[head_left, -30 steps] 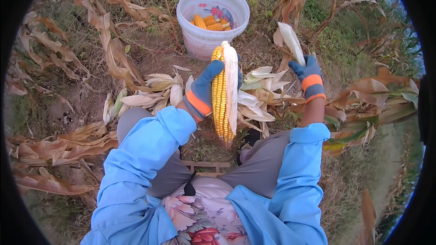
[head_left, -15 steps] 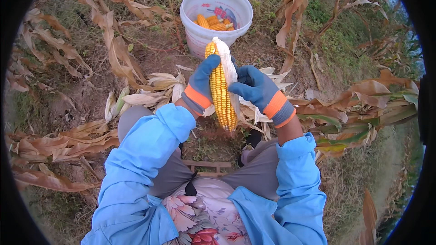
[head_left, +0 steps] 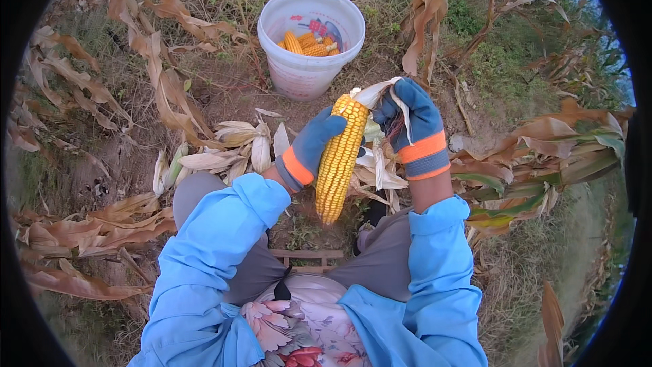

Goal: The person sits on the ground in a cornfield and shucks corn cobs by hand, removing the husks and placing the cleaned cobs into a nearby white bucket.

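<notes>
A yellow ear of corn (head_left: pixel 338 156) is held tilted in front of me, its kernels bare along most of its length. My left hand (head_left: pixel 318 137), in a blue-grey glove with an orange cuff, is wrapped round its left side. My right hand (head_left: pixel 412 114), gloved alike, is closed on the pale corn husk (head_left: pixel 372 95), which is peeled away at the far end of the ear but still joined there. Reddish silk strands hang below the right fingers.
Beyond my hands stands a white bucket (head_left: pixel 312 76) with several husked ears (head_left: pixel 309 45) inside. Stripped husks (head_left: pixel 238 146) lie on the ground ahead of my knees. Dry corn stalks and leaves (head_left: pixel 166 88) flank me on both sides, and a wooden frame (head_left: pixel 309 256) shows between my legs.
My right hand has moved up and right, pulling the husk off the ear's side toward its far end. The ear sits slightly lower and tilts to the right at its top.
</notes>
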Demonstrator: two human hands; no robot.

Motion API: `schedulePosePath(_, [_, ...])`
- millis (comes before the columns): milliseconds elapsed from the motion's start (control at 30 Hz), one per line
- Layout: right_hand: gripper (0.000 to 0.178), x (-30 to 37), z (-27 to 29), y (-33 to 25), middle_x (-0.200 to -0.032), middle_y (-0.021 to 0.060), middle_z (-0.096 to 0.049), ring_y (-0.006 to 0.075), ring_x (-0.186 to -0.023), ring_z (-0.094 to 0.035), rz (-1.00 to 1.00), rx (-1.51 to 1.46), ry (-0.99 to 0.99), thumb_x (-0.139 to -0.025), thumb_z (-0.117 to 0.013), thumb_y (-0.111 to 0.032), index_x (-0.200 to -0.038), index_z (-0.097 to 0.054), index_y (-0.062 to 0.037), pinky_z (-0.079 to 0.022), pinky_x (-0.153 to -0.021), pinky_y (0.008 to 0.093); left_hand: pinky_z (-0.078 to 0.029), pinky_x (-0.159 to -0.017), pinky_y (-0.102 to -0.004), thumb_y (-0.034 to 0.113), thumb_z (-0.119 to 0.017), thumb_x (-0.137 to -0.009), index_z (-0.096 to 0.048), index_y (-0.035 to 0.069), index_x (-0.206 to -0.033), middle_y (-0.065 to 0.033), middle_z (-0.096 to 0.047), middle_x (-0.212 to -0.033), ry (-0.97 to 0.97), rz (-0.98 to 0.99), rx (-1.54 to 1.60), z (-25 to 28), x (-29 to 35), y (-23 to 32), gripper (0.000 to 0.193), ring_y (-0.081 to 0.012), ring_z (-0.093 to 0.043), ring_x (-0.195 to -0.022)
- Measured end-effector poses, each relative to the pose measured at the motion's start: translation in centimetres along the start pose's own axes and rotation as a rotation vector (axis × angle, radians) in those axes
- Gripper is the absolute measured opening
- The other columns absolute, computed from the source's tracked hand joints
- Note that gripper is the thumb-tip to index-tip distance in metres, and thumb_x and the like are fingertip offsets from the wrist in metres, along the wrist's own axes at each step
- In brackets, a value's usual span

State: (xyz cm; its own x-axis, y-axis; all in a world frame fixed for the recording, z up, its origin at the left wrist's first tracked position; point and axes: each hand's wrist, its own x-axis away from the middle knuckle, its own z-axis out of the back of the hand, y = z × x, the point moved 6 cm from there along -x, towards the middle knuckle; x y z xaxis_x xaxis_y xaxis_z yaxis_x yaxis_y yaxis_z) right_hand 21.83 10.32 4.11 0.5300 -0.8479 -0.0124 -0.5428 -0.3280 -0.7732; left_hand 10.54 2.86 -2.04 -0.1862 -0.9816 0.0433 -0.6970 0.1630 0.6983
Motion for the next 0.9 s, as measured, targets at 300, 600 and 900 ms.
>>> schedulePosePath(300, [0.034, -0.4, 0.6, 0.2, -0.079, 0.0098, -0.060, 0.0216, -0.065, -0.057, 0.005, -0.054, 0.031, -0.088, -0.044, -0.031, -0.102, -0.054, -0.0014, -0.047, -0.061, 0.0353, -0.050, -0.079, -0.0378, 0.041, -0.058, -0.078, -0.046, -0.002, -0.115, -0.0166, -0.058, -0.096, 0.068, 0.137, 0.246, 1.2, 0.3, -1.0, 0.058, -0.0268, -0.060, -0.085])
schedulePosePath(600, [0.043, -0.2, -1.2, 1.5, -0.095, 0.0045, -0.058, 0.0084, -0.066, -0.053, 0.074, 0.646, 0.006, -0.076, -0.060, -0.012, -0.116, -0.046, -0.0039, -0.043, -0.054, 0.0221, -0.051, -0.076, -0.0388, 0.042, -0.058, -0.078, -0.047, 0.001, -0.114, -0.0153, -0.057, -0.097, 0.103, 0.121, 0.322, 1.4, 0.5, -0.7, 0.056, -0.0266, -0.059, -0.085])
schedulePosePath(900, [0.023, -0.6, -0.3, 2.6, -0.082, 0.0083, -0.061, 0.0156, -0.073, -0.058, 0.070, 0.174, 0.159, -0.082, -0.057, -0.016, -0.094, -0.057, 0.0029, -0.047, -0.064, 0.0264, -0.051, -0.071, -0.0337, 0.040, -0.060, -0.078, -0.040, 0.002, -0.118, -0.0114, -0.055, -0.095, 0.000, 0.061, -0.122, -0.7, 1.4, 0.3, 0.058, -0.0209, -0.058, -0.081])
